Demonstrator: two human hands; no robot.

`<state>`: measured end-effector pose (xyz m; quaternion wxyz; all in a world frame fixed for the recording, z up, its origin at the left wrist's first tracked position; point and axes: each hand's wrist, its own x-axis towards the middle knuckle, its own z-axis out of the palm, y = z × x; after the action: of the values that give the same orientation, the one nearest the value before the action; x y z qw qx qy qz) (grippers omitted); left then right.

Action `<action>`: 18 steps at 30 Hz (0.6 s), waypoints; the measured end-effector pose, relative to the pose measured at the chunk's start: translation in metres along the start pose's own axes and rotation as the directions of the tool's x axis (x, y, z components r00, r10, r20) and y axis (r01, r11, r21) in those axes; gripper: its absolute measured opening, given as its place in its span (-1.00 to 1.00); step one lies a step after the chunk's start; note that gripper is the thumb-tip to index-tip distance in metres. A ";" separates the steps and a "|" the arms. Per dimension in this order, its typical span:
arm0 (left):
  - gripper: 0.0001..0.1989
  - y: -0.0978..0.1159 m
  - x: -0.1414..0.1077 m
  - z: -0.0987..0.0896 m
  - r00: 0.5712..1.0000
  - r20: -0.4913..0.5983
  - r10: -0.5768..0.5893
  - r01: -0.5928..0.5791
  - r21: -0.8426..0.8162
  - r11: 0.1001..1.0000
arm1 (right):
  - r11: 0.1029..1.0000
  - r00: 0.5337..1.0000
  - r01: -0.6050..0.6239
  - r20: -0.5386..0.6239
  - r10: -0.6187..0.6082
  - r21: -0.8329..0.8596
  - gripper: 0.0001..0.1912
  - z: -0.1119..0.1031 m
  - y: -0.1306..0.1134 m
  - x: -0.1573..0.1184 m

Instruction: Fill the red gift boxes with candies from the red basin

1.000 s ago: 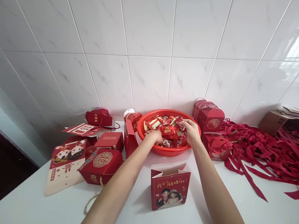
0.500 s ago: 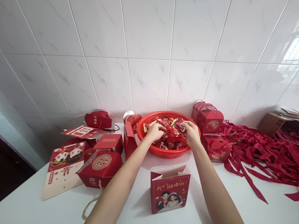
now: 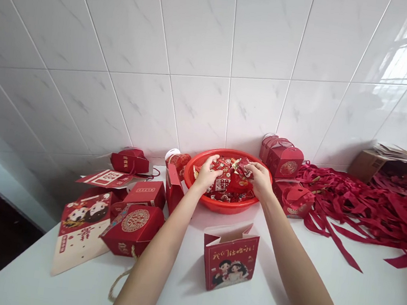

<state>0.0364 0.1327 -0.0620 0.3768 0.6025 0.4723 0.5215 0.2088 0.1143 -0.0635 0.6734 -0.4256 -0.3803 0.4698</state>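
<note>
Both hands are over a red plastic basket (image 3: 227, 208) filled with small wrapped red packets (image 3: 223, 180). My left hand (image 3: 207, 174) is at the basket's left part, thumb and fingers apart, beside a patterned red packet; whether it touches the packet is unclear. My right hand (image 3: 259, 179) pinches a dark red wrapped packet (image 3: 243, 169) at the right side of the basket. Between my forearms an open-topped red box (image 3: 230, 260) with a cartoon couple stands upright on the white table (image 3: 180, 298).
Red boxes (image 3: 134, 228) and a flat printed card piece (image 3: 82, 231) lie to the left. Behind on the right stand more red boxes (image 3: 284, 162). A heap of red ribbons (image 3: 363, 207) and a cardboard box (image 3: 367, 166) are at the far right. A tiled wall rises behind.
My left hand has lifted slightly and its fingers have spread. A patterned red packet now shows between the hands. The view has shifted slightly.
</note>
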 end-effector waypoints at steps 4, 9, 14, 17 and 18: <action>-0.34 -0.001 0.001 0.000 0.999 -0.013 -0.038 0.038 0.014 0.999 | 1.000 1.000 -0.003 0.006 0.003 0.004 -0.76 0.000 -0.001 -0.001; -0.45 -0.007 0.003 0.000 1.000 0.001 -0.018 0.018 0.018 1.000 | 0.999 0.998 -0.037 0.048 0.037 -0.001 -0.77 0.001 -0.002 -0.001; -0.62 -0.016 0.007 -0.001 0.999 0.024 -0.022 0.024 -0.073 0.997 | 0.998 0.993 -0.057 0.103 0.058 -0.008 -0.75 0.000 0.000 -0.001; -0.65 -0.018 0.008 0.000 0.998 0.037 -0.044 0.048 -0.122 0.991 | 0.999 0.992 -0.051 0.115 0.050 0.008 -0.73 0.000 0.000 -0.001; -0.66 -0.018 0.008 0.000 0.998 0.039 -0.047 0.052 -0.131 0.990 | 0.999 0.992 -0.046 0.116 0.045 0.012 -0.72 0.000 0.001 -0.001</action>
<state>0.0329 0.1456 -0.0770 0.4371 0.5735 0.4447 0.5314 0.2084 0.1134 -0.0644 0.6424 -0.4016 -0.4054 0.5115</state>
